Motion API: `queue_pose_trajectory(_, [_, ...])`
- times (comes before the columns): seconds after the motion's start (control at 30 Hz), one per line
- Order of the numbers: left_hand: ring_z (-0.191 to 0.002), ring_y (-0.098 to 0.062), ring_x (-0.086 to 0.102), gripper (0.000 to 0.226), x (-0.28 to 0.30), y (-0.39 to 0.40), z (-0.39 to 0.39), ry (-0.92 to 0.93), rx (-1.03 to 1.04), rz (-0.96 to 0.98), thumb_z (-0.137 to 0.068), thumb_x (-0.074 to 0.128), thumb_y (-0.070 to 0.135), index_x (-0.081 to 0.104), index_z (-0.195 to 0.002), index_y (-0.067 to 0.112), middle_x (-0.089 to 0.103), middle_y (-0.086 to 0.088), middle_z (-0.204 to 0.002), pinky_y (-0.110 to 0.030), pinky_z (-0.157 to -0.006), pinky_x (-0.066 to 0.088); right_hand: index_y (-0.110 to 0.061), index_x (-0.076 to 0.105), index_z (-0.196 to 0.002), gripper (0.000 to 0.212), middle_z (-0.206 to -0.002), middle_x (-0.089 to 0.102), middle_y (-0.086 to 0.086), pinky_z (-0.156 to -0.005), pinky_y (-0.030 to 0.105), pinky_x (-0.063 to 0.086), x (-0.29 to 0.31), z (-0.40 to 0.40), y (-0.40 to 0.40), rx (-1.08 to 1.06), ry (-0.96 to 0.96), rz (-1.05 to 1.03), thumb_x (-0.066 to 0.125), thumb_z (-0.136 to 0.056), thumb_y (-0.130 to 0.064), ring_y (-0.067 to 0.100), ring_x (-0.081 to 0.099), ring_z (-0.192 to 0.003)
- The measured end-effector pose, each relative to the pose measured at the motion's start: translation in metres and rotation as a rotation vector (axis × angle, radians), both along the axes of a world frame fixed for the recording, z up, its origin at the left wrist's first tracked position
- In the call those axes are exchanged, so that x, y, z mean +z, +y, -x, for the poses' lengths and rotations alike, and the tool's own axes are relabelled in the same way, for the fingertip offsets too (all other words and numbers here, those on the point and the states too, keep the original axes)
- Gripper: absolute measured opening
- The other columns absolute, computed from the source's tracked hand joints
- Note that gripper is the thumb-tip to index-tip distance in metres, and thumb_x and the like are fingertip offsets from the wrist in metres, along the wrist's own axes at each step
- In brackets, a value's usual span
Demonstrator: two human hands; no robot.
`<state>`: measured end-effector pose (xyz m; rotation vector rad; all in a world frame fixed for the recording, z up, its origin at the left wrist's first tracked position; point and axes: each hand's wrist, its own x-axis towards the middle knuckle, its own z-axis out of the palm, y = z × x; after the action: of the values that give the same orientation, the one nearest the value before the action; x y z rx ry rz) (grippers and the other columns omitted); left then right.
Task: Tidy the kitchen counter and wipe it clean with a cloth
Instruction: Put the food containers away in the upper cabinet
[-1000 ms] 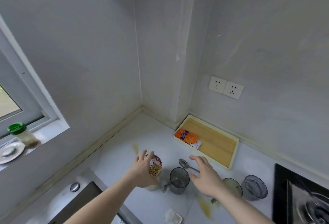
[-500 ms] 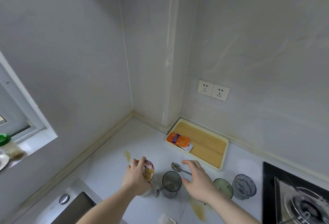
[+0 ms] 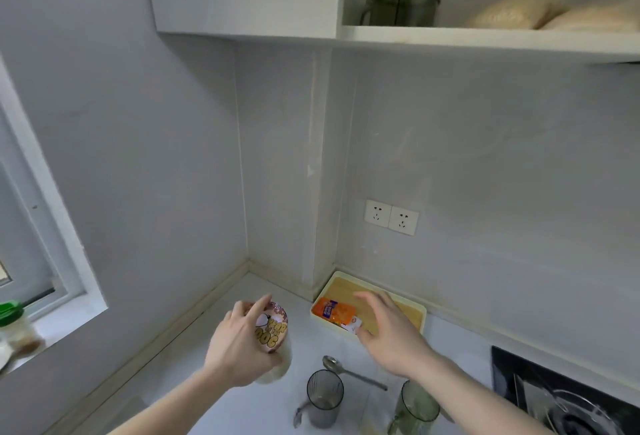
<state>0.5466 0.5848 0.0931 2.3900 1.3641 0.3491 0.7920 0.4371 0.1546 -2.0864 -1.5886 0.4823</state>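
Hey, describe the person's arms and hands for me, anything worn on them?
Both forearms are bare as far as the frame shows, with no sleeves in view. The left hand and right hand wear no gloves. No watch, ring or bracelet is visible.

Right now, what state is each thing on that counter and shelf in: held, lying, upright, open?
Left hand: grips the printed cup, lifted.
Printed cup: tilted, lid on.
Right hand: open, fingers spread over the tray's near edge.
Tray: flat on the counter, against the wall.
Orange packet: lying in the tray.
Spoon: lying on the counter.
Grey tumbler: upright.
Green tumbler: upright.
Dark jug: upright on the open shelf.
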Motion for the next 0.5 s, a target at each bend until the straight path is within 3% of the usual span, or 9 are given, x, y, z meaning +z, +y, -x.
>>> queue_pose_trajectory(0.2, [-0.115,-0.015,0.051,0.117,0.108,-0.005,-0.004,-0.212,-0.066,-0.17,-0.05,0.073,0.068,0.019,-0.151,0.045,0.046,0.014,-0.126,-0.028,-0.093,0.047,-0.037,0.036,-0.144,0.055,-0.146,0.033,-0.02,-0.11,0.021,0.029,0.075,0.005,0.009,0.023,-0.093,-0.183,0.057,-0.095,-0.026,0.002,0.036,-0.137])
queue_pose_trajectory(0.5, [-0.116,-0.015,0.055,0.118,0.267,-0.026,-0.001,-0.491,-0.14,-0.278,-0.043,0.086,0.062,0.026,-0.145,0.049,0.057,0.014,-0.126,-0.037,-0.098,0.051,-0.033,0.044,-0.139,0.054,-0.137,0.037,-0.021,-0.107,0.025,0.037,0.199,0.019,0.009,0.046,-0.2,-0.539,0.063,-0.09,-0.021,-0.001,0.039,-0.128])
